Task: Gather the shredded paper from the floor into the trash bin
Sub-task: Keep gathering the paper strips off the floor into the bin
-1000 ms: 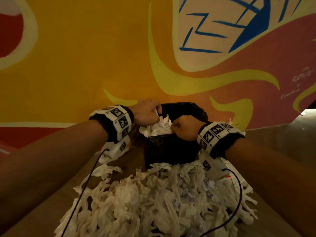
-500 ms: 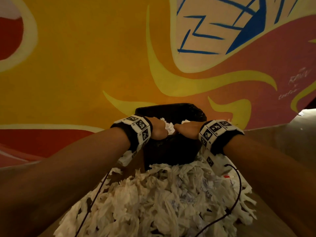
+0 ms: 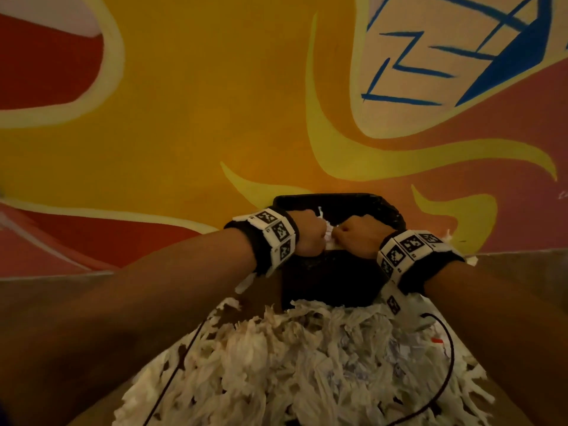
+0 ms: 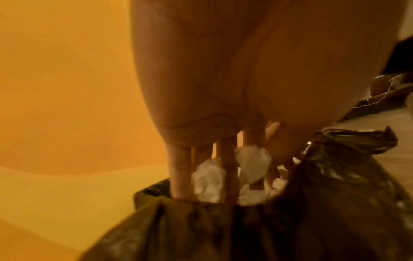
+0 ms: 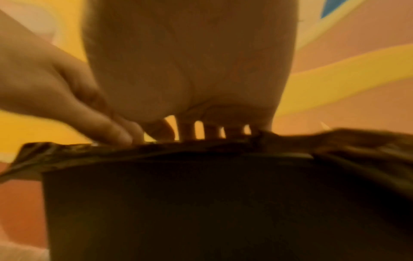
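Pressing down together, the left hand (image 3: 309, 233) and right hand (image 3: 356, 238) drive straight fingers (image 4: 180, 174) into the trash bin (image 3: 330, 281), packing white shreds to make room, probably. Neither grip closes round anything. Before the bin, the shredded paper (image 3: 295, 367) heap waits on the floor (image 3: 522, 272).

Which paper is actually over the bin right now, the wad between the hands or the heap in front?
The small white wad pressed between both hands, above the black-lined trash bin. The big heap lies on the floor before it.
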A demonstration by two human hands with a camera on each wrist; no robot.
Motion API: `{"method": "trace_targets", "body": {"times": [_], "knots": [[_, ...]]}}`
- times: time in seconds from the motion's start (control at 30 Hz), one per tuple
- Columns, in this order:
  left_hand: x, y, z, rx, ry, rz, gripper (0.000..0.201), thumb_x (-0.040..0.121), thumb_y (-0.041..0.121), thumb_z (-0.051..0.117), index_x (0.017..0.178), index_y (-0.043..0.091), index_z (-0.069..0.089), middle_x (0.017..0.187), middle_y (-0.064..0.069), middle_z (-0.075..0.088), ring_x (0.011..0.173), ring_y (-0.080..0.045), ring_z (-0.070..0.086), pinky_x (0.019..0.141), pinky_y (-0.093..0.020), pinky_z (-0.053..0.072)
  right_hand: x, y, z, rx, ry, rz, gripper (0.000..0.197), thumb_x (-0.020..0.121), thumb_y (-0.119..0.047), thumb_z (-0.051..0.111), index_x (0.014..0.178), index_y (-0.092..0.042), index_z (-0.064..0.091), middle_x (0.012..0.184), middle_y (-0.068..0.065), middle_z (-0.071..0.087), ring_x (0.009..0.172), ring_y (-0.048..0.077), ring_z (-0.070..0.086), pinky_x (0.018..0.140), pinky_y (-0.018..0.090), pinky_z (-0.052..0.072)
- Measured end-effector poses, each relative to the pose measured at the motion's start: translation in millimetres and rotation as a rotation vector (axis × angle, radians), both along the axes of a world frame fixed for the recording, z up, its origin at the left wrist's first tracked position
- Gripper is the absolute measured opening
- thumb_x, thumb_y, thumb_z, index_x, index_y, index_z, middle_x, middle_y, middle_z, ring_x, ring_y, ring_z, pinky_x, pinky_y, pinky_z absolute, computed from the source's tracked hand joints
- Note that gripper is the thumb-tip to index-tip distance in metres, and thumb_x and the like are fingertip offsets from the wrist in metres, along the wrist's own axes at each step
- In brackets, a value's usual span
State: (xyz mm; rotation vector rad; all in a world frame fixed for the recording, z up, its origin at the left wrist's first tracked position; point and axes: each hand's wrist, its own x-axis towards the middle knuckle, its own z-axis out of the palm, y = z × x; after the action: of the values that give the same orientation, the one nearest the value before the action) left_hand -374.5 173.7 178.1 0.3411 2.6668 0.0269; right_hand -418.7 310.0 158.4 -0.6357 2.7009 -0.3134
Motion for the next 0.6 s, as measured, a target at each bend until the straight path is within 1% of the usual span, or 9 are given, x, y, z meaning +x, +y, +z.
{"method": "trace_targets", "body": {"times": [0.03,0.07,0.1,0.17,0.2,0.33,0.43,0.53,0.6], "knots": [[3,-9,5,0.068,0.038,-0.001,0.036,0.104,0.028,0.034,0.079,0.009,0.052,0.070,-0.005,0.047,0.053,-0.018,0.036,0.054,-0.030,0.033,-1,0,1,-0.009,0.084,0.002,0.047,0.100,-0.037,0.034,0.059,-0.016,0.043,0.062,0.006,0.044,0.054,0.022,0.039,0.054,0.028,0.031],[4,-19,7,0.140,0.074,0.000,0.034,0.103,0.025,0.035,0.082,0.009,0.055,0.064,-0.003,0.045,0.050,-0.018,0.033,0.053,-0.030,0.031,-3,-2,2,-0.018,0.167,0.003,0.050,0.099,-0.042,0.034,0.056,-0.016,0.042,0.059,0.005,0.043,0.050,0.022,0.038,0.051,0.026,0.030],[10,-27,10,0.190,0.106,0.000,0.030,0.104,0.023,0.035,0.096,0.010,0.060,0.062,-0.001,0.047,0.048,-0.017,0.034,0.052,-0.029,0.032,-4,-5,3,-0.031,0.228,0.007,0.052,0.099,-0.044,0.033,0.056,-0.016,0.043,0.057,0.004,0.042,0.048,0.022,0.037,0.049,0.025,0.029],[24,-41,17,0.288,0.176,-0.015,0.031,0.104,0.019,0.034,0.127,0.019,0.055,0.067,-0.001,0.057,0.049,-0.018,0.041,0.051,-0.030,0.036,-1,-15,8,-0.105,0.322,0.030,0.052,0.099,-0.044,0.031,0.061,-0.013,0.050,0.056,0.004,0.043,0.046,0.022,0.038,0.047,0.024,0.027],[31,-49,19,0.331,0.217,-0.020,0.033,0.103,0.017,0.035,0.131,0.020,0.052,0.069,-0.004,0.060,0.050,-0.020,0.044,0.051,-0.032,0.038,2,-23,11,-0.167,0.359,0.040,0.051,0.099,-0.042,0.031,0.065,-0.011,0.052,0.056,0.004,0.043,0.046,0.022,0.038,0.047,0.025,0.027],[60,-85,19,0.437,0.433,0.036,0.021,0.099,0.018,0.043,0.113,0.018,0.059,0.093,-0.007,0.067,0.072,-0.023,0.060,0.065,-0.041,0.049,27,-65,20,-0.414,0.387,0.079,0.036,0.096,-0.036,0.035,0.069,-0.019,0.051,0.061,0.002,0.050,0.054,0.022,0.046,0.050,0.029,0.031],[86,-123,4,0.470,0.528,0.116,0.012,0.093,0.013,0.050,0.092,0.015,0.062,0.076,0.001,0.065,0.061,-0.009,0.056,0.056,-0.032,0.044,54,-101,25,-0.531,0.334,0.178,0.024,0.092,-0.034,0.041,0.074,-0.022,0.050,0.063,0.002,0.054,0.054,0.021,0.049,0.048,0.032,0.038],[107,-163,-20,0.378,0.449,0.216,0.013,0.087,0.008,0.054,0.083,0.015,0.065,0.065,0.014,0.058,0.061,0.002,0.055,0.052,-0.015,0.035,75,-138,18,-0.505,0.230,0.297,0.013,0.091,-0.027,0.047,0.086,-0.015,0.052,0.070,0.006,0.059,0.058,0.025,0.054,0.050,0.037,0.043],[120,-187,-37,0.279,0.355,0.287,0.015,0.085,0.007,0.054,0.083,0.015,0.066,0.068,0.012,0.059,0.059,-0.001,0.054,0.053,-0.017,0.033,85,-163,6,-0.390,0.129,0.375,0.013,0.091,-0.020,0.050,0.095,-0.008,0.056,0.081,0.014,0.064,0.070,0.031,0.059,0.056,0.039,0.048]]}}
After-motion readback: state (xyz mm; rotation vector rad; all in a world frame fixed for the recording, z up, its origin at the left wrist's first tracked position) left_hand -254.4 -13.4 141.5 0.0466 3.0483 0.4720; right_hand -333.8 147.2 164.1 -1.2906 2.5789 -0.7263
